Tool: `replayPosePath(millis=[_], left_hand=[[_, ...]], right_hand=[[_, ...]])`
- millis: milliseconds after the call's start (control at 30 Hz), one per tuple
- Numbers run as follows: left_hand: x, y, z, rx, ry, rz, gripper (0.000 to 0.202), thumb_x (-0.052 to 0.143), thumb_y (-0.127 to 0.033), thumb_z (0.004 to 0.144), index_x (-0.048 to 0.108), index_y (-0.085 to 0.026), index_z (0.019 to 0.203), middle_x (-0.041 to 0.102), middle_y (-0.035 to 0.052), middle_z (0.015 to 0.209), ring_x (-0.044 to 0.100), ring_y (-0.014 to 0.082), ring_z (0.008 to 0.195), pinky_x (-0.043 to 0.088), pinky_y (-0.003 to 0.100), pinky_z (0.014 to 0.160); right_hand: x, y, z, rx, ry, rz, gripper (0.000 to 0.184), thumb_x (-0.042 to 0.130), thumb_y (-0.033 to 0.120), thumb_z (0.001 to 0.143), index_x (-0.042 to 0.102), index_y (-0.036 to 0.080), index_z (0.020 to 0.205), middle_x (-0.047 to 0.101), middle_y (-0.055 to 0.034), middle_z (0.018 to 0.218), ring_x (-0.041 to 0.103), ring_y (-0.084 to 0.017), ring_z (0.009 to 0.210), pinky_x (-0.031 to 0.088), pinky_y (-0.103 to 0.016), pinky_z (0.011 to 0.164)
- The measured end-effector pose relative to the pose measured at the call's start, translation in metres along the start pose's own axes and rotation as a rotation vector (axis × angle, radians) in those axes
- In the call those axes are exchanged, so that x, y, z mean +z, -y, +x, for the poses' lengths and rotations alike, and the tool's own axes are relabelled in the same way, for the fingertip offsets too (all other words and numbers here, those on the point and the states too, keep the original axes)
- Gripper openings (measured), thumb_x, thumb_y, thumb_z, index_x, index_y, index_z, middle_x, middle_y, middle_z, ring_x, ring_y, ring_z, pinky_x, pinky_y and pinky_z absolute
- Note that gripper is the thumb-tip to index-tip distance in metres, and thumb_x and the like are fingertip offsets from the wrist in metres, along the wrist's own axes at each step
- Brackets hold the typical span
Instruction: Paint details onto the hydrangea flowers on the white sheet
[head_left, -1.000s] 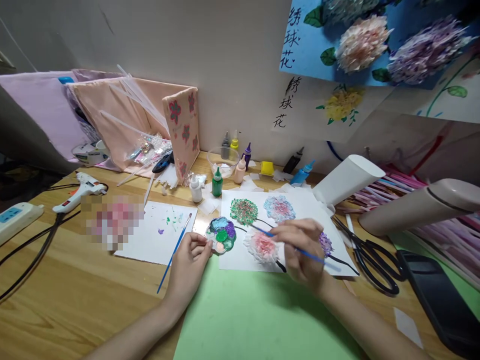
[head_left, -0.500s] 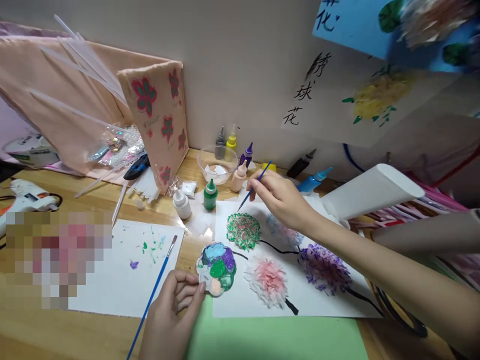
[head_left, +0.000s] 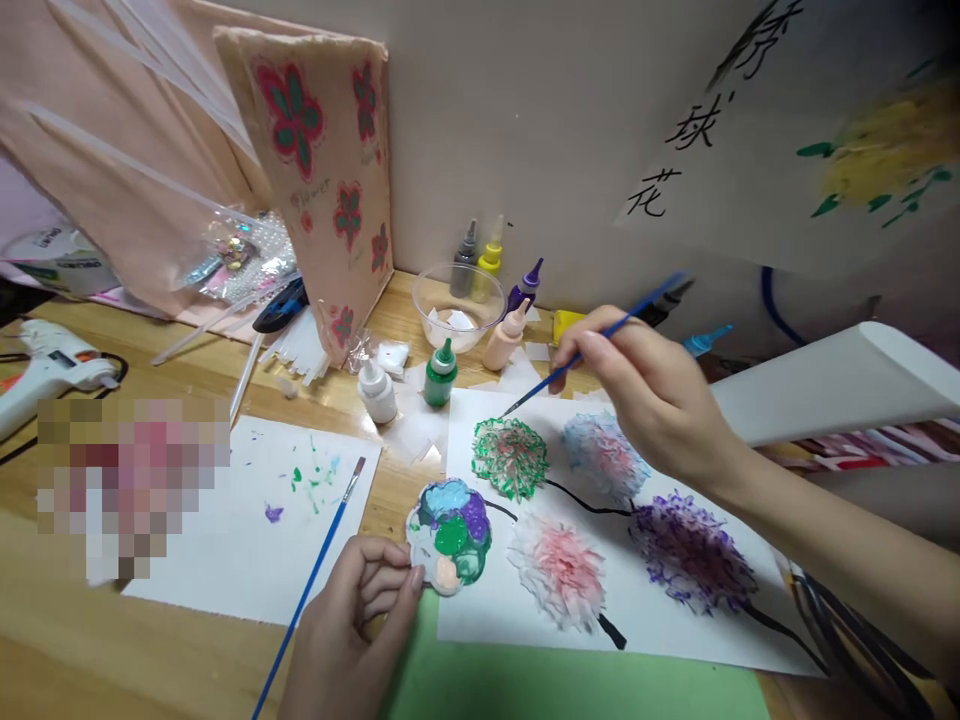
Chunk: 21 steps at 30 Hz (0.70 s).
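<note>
My right hand point(head_left: 645, 390) grips a thin blue paintbrush point(head_left: 592, 345), its tip beside the upper edge of a green-tipped paper flower point(head_left: 510, 457). That flower sits on a white sheet point(head_left: 480, 625) along with a pink flower point(head_left: 564, 570), a blue-edged flower point(head_left: 604, 452) partly behind my hand, and a purple-edged flower point(head_left: 694, 552). Black painted stems run between them. My left hand point(head_left: 367, 620) pinches the edge of a flower-shaped paint palette point(head_left: 450, 535) holding blue, purple, green and peach paint. A second blue paintbrush point(head_left: 315, 575) lies left of that hand.
Behind the sheet stand a green paint bottle point(head_left: 440, 375), a white bottle point(head_left: 376, 392), a peach bottle point(head_left: 506, 338) and a clear bowl point(head_left: 459, 315). A paint-flecked paper point(head_left: 247, 560) lies at left, near a glue gun point(head_left: 60, 365). A white tube-like object point(head_left: 840, 385) stands at right.
The view has shifted, so the scene sits slightly further right and looks closer. The brush in my right hand remains near the green-tipped flower, and my left hand keeps hold of the palette.
</note>
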<state>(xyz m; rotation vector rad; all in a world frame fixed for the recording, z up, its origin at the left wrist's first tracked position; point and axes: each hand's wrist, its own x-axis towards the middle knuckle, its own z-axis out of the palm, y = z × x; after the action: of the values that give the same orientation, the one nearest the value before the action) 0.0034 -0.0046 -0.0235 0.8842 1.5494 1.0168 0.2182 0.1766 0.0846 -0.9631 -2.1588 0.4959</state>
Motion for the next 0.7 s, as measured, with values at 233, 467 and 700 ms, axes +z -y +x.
replayPosePath(millis=[233, 467, 700], left_hand=[[-0.027, -0.038, -0.014, 0.205, -0.063, 0.609, 0.024, 0.048, -0.047, 0.084, 0.062, -0.028, 0.091, 0.068, 0.0031, 0.071, 0.065, 0.0220, 0.058, 0.045, 0.028, 0.053], [-0.066, -0.053, -0.030, 0.049, -0.140, 1.274, 0.017, 0.048, -0.031, 0.086, 0.053, -0.022, 0.072, 0.064, 0.0064, 0.072, 0.061, 0.0245, 0.063, 0.028, 0.027, 0.052], [-0.068, -0.049, -0.032, 0.038, -0.081, 1.122, 0.019, 0.035, -0.025, 0.092, 0.042, -0.022, 0.075, 0.059, 0.0068, 0.078, 0.059, 0.0227, 0.070, 0.035, 0.029, 0.061]], right_hand=[[0.007, 0.057, -0.020, -0.616, 0.220, -0.119, 0.008, 0.056, 0.026, 0.090, 0.064, 0.026, 0.089, 0.069, 0.0002, 0.071, 0.060, -0.014, 0.062, 0.047, -0.029, 0.058], [0.056, 0.098, -0.029, -1.187, 0.350, -0.410, 0.028, 0.044, 0.017, 0.092, 0.069, 0.023, 0.085, 0.071, -0.0005, 0.072, 0.057, -0.013, 0.058, 0.048, -0.027, 0.052], [0.113, 0.103, -0.032, -1.256, 0.310, -0.350, 0.021, 0.044, 0.013, 0.091, 0.064, 0.015, 0.084, 0.065, -0.0019, 0.068, 0.053, -0.011, 0.057, 0.043, -0.026, 0.054]])
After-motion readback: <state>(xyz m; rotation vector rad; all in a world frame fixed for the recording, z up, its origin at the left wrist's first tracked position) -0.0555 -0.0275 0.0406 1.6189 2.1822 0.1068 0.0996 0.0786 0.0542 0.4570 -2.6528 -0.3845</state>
